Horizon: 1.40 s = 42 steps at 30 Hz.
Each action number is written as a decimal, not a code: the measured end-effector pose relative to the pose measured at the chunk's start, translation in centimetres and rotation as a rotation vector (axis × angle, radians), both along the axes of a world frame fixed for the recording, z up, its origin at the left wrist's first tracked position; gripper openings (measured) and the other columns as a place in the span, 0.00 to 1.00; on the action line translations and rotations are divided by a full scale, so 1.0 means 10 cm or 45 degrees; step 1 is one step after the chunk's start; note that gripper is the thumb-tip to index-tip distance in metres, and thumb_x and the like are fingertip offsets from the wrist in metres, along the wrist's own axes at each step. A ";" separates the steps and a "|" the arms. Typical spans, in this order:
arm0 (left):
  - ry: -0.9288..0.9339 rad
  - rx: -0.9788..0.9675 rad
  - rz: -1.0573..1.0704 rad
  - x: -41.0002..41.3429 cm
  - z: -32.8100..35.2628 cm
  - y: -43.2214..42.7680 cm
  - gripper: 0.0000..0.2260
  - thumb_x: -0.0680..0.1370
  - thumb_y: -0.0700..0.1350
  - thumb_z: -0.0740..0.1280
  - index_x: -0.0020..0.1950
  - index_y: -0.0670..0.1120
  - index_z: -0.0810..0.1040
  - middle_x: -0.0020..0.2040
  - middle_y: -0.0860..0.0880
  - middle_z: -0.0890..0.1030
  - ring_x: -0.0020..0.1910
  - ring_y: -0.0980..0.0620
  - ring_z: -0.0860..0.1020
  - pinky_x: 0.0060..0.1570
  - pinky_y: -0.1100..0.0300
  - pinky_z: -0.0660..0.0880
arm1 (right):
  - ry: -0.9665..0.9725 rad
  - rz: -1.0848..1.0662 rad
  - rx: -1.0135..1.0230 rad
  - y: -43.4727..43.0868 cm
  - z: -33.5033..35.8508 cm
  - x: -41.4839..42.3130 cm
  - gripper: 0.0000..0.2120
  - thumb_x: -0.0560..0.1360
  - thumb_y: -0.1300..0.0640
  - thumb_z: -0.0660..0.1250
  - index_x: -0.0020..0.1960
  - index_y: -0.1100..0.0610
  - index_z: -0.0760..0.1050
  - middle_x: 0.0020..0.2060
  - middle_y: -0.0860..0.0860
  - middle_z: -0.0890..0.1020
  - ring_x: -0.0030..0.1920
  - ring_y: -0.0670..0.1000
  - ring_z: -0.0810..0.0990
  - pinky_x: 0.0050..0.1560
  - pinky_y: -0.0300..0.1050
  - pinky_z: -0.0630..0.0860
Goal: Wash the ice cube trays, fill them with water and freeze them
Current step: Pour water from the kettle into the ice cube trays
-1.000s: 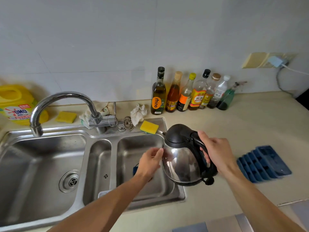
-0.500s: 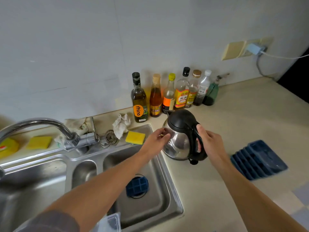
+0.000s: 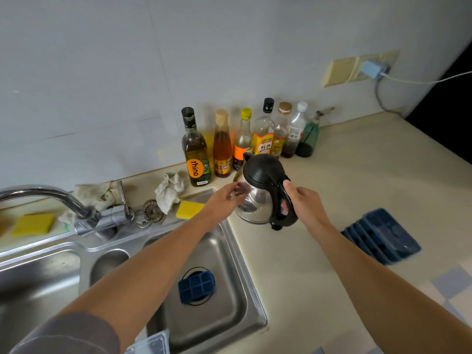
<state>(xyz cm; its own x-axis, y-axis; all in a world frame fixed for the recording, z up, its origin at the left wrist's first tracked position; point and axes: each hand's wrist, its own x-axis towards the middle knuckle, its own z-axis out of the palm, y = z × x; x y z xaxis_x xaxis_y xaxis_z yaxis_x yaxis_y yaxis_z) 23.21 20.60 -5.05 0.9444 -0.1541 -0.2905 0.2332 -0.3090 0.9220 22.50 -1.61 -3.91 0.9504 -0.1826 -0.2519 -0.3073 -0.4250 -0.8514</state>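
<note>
R hand (image 3: 304,203) wrapped round black handle of shiny steel kettle (image 3: 255,200) w/ black lid. L hand (image 3: 224,200) fingers straight, tips on its steel side. Kettle is at beige countertop (image 3: 306,290) by corner of steel sink (image 3: 237,277), in front of bottle row (image 3: 245,141). Dark blue ice cube tray stack (image 3: 383,236) on counter, right of kettle, apart. Small blue tray (image 3: 196,287) over drain in right basin.

The right hand (image 3: 302,203) grips the kettle (image 3: 258,192) handle on the counter (image 3: 344,180) while left hand (image 3: 224,200) fingers touch its steel side.
</note>
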 end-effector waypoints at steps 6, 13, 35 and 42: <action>0.218 0.129 0.330 -0.54 -0.24 0.34 0.18 0.84 0.40 0.62 0.74 0.42 0.71 0.70 0.43 0.76 0.68 0.44 0.75 0.68 0.49 0.72 | -0.547 -0.030 -0.366 0.05 0.05 -0.33 0.17 0.80 0.46 0.67 0.60 0.59 0.77 0.53 0.48 0.77 0.56 0.48 0.73 0.50 0.28 0.65; 0.199 0.514 0.617 -1.72 -0.45 1.05 0.09 0.82 0.45 0.65 0.44 0.50 0.81 0.39 0.47 0.84 0.40 0.47 0.83 0.46 0.48 0.82 | -0.271 0.503 0.101 0.71 0.01 -0.91 0.07 0.81 0.49 0.67 0.50 0.52 0.79 0.45 0.45 0.85 0.46 0.40 0.83 0.46 0.37 0.76; 0.438 0.527 0.821 -2.98 -1.15 1.73 0.02 0.80 0.41 0.68 0.51 0.47 0.78 0.39 0.51 0.83 0.31 0.52 0.82 0.33 0.59 0.78 | 0.618 1.006 -0.188 2.06 -1.40 -1.83 0.07 0.82 0.55 0.66 0.48 0.57 0.76 0.40 0.54 0.83 0.29 0.47 0.79 0.28 0.39 0.74; 0.383 0.466 0.476 -2.24 -1.45 1.24 0.09 0.80 0.43 0.69 0.59 0.52 0.75 0.45 0.58 0.78 0.45 0.58 0.79 0.44 0.65 0.76 | 0.577 0.701 -0.296 1.54 -1.55 -1.43 0.05 0.82 0.53 0.67 0.55 0.53 0.74 0.43 0.52 0.82 0.34 0.47 0.79 0.27 0.34 0.72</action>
<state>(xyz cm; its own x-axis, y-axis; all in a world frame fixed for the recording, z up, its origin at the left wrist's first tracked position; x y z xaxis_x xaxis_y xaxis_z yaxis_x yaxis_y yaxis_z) 0.77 32.96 -19.59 0.7833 0.3330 -0.5249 0.6214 -0.4407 0.6478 8.18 13.82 -19.41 0.7318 0.1932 -0.6535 -0.2973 -0.7724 -0.5613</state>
